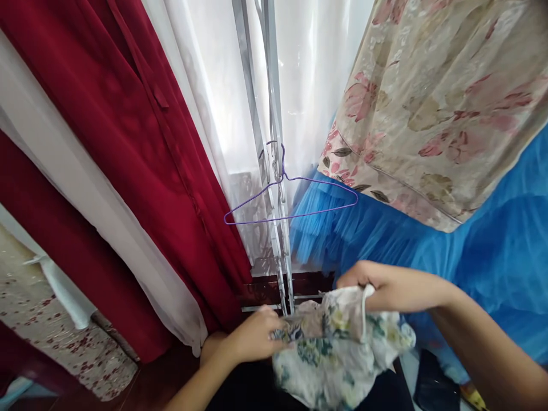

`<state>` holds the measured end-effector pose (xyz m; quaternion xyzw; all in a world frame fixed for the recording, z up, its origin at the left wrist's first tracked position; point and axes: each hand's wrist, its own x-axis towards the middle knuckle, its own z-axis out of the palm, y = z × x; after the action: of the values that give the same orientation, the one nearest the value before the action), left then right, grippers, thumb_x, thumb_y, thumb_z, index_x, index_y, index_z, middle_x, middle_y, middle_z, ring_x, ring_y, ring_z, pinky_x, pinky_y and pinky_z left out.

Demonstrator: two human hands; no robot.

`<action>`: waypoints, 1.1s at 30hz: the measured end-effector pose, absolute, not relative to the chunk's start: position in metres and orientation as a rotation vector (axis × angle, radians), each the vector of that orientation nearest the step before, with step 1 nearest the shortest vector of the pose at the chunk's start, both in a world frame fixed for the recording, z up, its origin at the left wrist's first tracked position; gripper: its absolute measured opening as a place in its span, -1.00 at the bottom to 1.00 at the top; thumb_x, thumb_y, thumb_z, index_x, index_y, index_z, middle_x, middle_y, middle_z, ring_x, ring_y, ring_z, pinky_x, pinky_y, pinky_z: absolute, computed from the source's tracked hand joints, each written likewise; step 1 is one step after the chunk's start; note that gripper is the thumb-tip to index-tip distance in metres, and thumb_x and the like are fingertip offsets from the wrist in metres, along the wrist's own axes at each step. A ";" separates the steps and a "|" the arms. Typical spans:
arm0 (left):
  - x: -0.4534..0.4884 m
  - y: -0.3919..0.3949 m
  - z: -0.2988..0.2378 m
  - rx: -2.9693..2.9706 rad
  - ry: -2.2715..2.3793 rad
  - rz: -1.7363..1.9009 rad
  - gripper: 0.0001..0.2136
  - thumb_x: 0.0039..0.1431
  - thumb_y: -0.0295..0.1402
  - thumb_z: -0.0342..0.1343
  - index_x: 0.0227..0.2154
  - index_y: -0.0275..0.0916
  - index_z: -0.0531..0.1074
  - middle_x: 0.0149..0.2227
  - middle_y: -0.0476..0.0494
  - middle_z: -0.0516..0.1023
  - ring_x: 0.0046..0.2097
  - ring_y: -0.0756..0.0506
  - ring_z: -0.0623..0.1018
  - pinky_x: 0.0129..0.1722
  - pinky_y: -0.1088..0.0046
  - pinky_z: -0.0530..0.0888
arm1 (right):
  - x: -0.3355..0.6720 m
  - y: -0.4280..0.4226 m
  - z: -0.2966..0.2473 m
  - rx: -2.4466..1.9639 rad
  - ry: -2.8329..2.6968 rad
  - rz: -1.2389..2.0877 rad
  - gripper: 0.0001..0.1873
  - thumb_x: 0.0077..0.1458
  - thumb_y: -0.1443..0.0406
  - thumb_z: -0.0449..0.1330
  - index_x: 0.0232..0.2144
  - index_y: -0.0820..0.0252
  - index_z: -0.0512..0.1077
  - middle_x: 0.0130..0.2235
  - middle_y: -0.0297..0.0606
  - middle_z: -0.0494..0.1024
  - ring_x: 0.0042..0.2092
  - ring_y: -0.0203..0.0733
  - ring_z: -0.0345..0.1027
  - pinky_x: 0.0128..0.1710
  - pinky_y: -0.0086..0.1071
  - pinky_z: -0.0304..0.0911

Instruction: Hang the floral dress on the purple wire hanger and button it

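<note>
Both hands hold a white garment (329, 359) with a green and yellow floral print, low in the head view. My left hand (257, 337) grips its left edge, the fingers a little blurred. On the opposite side my right hand (368, 288) is closed on the upper edge, next to a thin white strap or trim. The garment hangs bunched below, and its exact kind does not show. Above the hands, a purple wire hanger (295, 216) with nothing on it hangs from a metal rack (274, 114).
Red and white curtains (141, 142) hang on the left, above a floral fabric (85, 354). At right hang a beige floral garment (428, 114) and blue tulle (385, 234). A dark flat object (434, 382) lies at lower right.
</note>
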<state>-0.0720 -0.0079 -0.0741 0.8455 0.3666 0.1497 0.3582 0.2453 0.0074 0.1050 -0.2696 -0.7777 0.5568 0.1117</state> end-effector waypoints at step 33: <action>-0.179 0.143 0.067 2.165 1.970 1.564 -0.74 0.34 -0.31 -0.08 -0.17 -0.22 0.51 0.00 -0.34 0.56 0.23 -0.33 0.36 0.26 0.09 0.23 | 0.180 0.136 0.063 -1.464 -2.174 0.328 -0.72 0.11 0.39 0.13 -0.33 0.28 0.67 -0.29 -0.03 0.69 -0.24 -0.06 0.52 -0.32 -0.40 0.16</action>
<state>-0.1794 0.1428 0.0672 0.6499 0.5912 0.4694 -0.0884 0.1800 0.1358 0.0625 -0.5371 -0.7974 0.1203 0.2473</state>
